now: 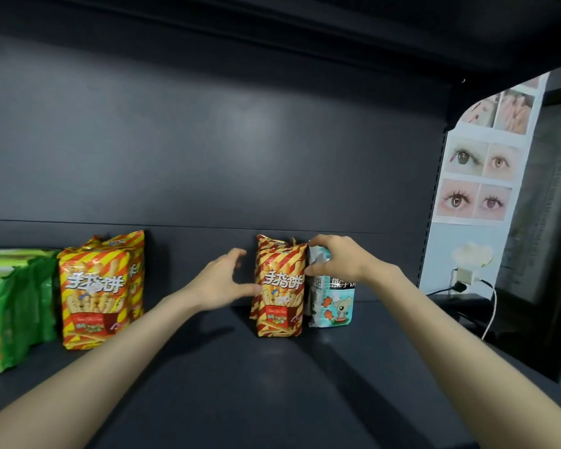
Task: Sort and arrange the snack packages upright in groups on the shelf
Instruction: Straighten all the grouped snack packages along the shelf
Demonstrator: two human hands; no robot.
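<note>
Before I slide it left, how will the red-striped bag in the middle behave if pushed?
Likely tips: the red-striped bag stands tall on a narrow base. Its puffy, glossy film suggests light and slippery, so push low. The teal bag touching it may shift too.

The single head-worn wide-angle camera looks forward and slightly down into a dark grey metal shelf deck [272,384], squarely facing its flat dark grey back panel [208,140] at close range. The red-and-yellow striped foil packet [280,286] and the teal-and-white foil packet [332,296] stand just below frame centre; a white sheet of printed eye photographs [480,176] marks the right edge.
</note>
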